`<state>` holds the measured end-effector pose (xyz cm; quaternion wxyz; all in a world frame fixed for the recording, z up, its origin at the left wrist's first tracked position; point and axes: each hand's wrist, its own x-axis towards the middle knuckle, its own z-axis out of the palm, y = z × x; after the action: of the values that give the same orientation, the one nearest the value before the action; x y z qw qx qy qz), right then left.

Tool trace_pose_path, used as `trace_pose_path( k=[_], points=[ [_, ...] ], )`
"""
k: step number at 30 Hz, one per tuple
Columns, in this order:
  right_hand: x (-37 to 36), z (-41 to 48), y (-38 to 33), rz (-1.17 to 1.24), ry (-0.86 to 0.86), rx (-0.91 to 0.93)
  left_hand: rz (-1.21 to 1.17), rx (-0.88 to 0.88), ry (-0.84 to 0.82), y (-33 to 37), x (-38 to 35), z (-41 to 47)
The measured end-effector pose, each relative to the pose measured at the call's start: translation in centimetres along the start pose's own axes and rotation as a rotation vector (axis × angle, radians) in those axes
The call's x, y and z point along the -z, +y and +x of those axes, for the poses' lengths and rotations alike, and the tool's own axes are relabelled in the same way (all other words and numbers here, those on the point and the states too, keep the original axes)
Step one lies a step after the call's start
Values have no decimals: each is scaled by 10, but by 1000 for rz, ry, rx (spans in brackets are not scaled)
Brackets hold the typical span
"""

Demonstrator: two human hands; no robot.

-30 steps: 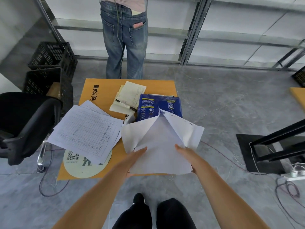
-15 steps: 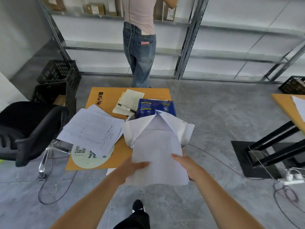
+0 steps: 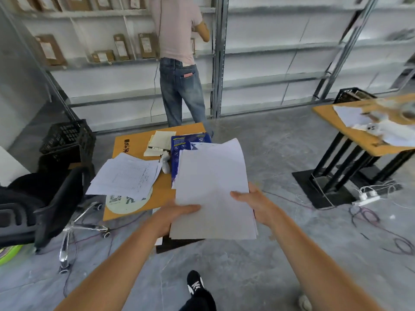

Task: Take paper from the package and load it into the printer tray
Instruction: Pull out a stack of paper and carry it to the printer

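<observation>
A stack of blank white paper is held in the air over the near right corner of a low orange table. My left hand grips its lower left edge, thumb on top. My right hand grips its right edge. Behind the stack lies the blue paper package on the table, its near part hidden by the sheets. No printer tray can be made out in the head view.
Printed sheets and a notepad with a pen lie on the table. A black office chair stands left, black crates behind it. A person faces the shelves. Another orange table stands right, cables beneath.
The paper stack has come up out of the package's opened wrapper and towards me. The view has tilted up and turned right, showing the shelves and the right table.
</observation>
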<state>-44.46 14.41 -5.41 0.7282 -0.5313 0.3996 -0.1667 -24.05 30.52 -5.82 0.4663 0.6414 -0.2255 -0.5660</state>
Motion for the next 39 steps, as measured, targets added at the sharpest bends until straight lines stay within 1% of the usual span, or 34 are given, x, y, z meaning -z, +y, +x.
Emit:
trace_pose_path(
  k=[3, 7, 10, 11, 12, 13, 15, 17, 19, 21, 24, 27, 30, 34, 37, 39],
  points=[
    [14, -28, -23, -33, -5, 108, 45, -69, -60, 34, -16, -10],
    [24, -54, -46, 98, 175, 239, 83, -162, -151, 70, -48, -27],
    [25, -73, -47, 169, 217, 314, -47, -165, -119, 106, -78, -77],
    [24, -78, -44, 177, 250, 330, -74, -163, -95, 110, -78, -78],
    [21, -83, -42, 185, 309, 335, -89, -153, -116, 106, -73, -63],
    [18, -87, -37, 195, 376, 338, -74, -117, -176, 100, -67, -39],
    [11, -97, -23, 216, 526, 345, 26, -43, -298, 94, -61, -14],
    [0, -108, -2, 255, 651, 367, 127, -50, -350, 84, -54, 16],
    [-19, -123, 23, 315, 782, 364, 285, -56, -435, 80, -57, 13],
    [-39, -139, 50, 381, 930, 335, 382, -73, -508, 71, -61, 6],
    [-63, -176, 80, 454, 1084, 322, 447, -31, -648, 49, -73, -5],
    [-85, -232, 95, 509, 1222, 313, 463, -13, -793, 30, -97, -26],
    [-104, -302, 106, 534, 1372, 340, 474, -5, -923, 8, -138, -66],
    [-145, -404, 124, 487, 1623, 346, 454, 34, -1140, -29, -189, -145],
    [-194, -478, 152, 477, 1828, 292, 515, 25, -1309, -63, -208, -220],
    [-236, -525, 177, 538, 1958, 265, 561, 15, -1413, -89, -212, -275]
  ],
)
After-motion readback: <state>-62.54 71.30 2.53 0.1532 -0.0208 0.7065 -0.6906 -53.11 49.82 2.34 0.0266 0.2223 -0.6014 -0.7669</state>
